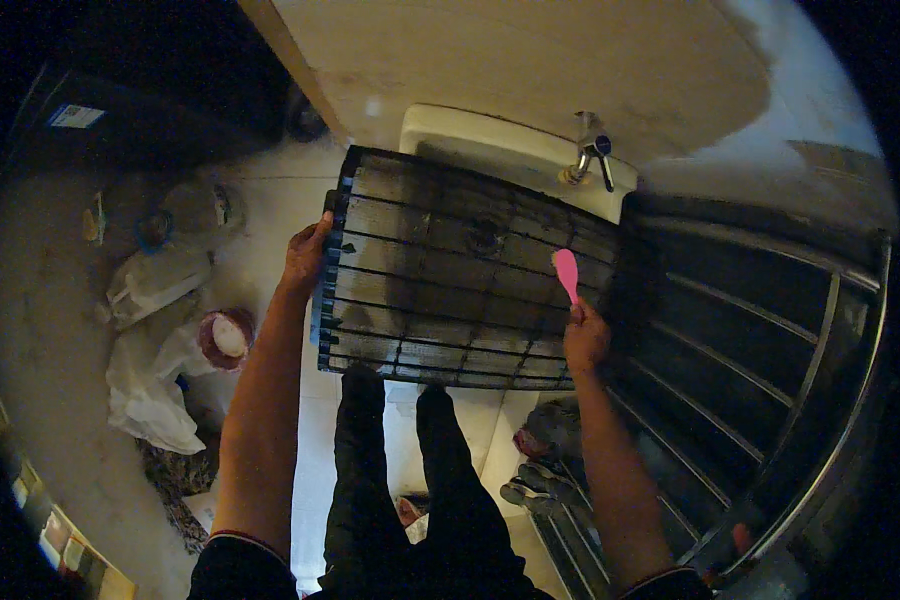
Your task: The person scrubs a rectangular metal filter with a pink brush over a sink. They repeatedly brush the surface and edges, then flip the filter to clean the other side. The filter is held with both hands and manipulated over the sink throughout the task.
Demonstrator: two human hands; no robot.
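My left hand (307, 253) grips the left edge of a large black-framed mesh filter screen (450, 277), thumb at its upper side. The screen tilts in front of a white wash basin (480, 135) and covers part of it; dark patches show on its mesh. In my right hand (588, 337) is a pink-handled brush (567, 271), its broad end over the right part of the screen; its bristles are mostly hidden. A metal tap (594, 150) stands above the basin's right side.
A metal rail rack (814, 345) stands at the right, with shoes (532, 484) near its lower left. Plastic bags (150, 382), a reddish tub (226, 340) and other items lie on the floor at left. A wooden edge (300, 67) is at upper left.
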